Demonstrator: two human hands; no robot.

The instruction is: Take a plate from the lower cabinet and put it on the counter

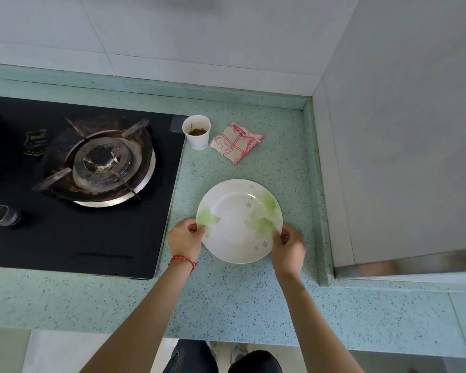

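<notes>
A white plate [234, 224] with green leaf prints lies flat on the speckled green counter [226, 300], to the right of the stove. My left hand [184, 239], with a red bracelet at the wrist, grips the plate's left rim. My right hand [288, 249] grips its lower right rim. Both thumbs rest on top of the rim. The lower cabinet is out of view.
A black gas stove [73, 189] fills the counter's left side. Behind the plate stand a paper cup [197, 131] with brown liquid and a folded red-checked cloth [237, 142]. A raised counter lip and white wall [401, 130] bound the right side.
</notes>
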